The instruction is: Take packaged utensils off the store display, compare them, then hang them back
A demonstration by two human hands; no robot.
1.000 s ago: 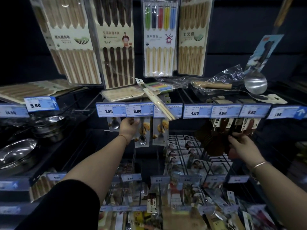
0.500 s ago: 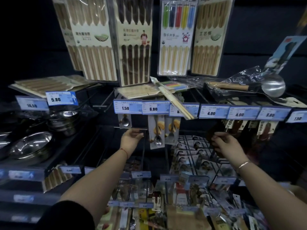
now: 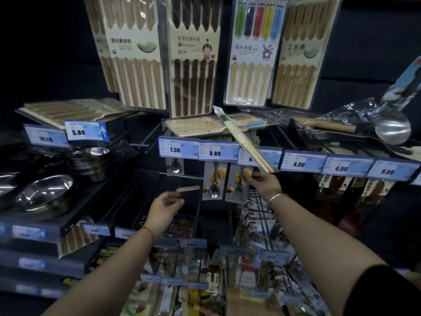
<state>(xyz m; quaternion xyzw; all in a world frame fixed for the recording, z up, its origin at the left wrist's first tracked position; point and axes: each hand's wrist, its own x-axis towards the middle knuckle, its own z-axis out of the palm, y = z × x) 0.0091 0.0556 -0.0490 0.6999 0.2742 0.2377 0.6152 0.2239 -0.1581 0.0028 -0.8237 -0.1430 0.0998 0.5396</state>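
Observation:
Two clear packs hang side by side under the 8.80 price tags: a spoon pack [image 3: 213, 181] and a fork pack [image 3: 238, 182], both with yellow cartoon handles. My right hand [image 3: 265, 184] reaches in from the right, and its fingertips pinch the right edge of the fork pack. My left hand [image 3: 165, 207] is lower and to the left, fingers curled together just below a bare peg with a white tip [image 3: 188, 188]. I cannot see whether that hand holds anything. A small spoon pack [image 3: 174, 166] hangs under the 1.50 tag.
Chopstick packs [image 3: 193, 55] hang above, and one loose pair [image 3: 245, 142] juts out over the price rail [image 3: 303, 164]. Steel bowls [image 3: 45, 192] sit on the left shelf. A ladle [image 3: 390, 128] lies upper right. Dark-handled packs [image 3: 373, 190] hang at right. Several pegs of utensils fill the space below.
My right hand has moved left from the dark-handled packs to the fork pack. My left hand has dropped away from the row under the price tags to below the bare peg.

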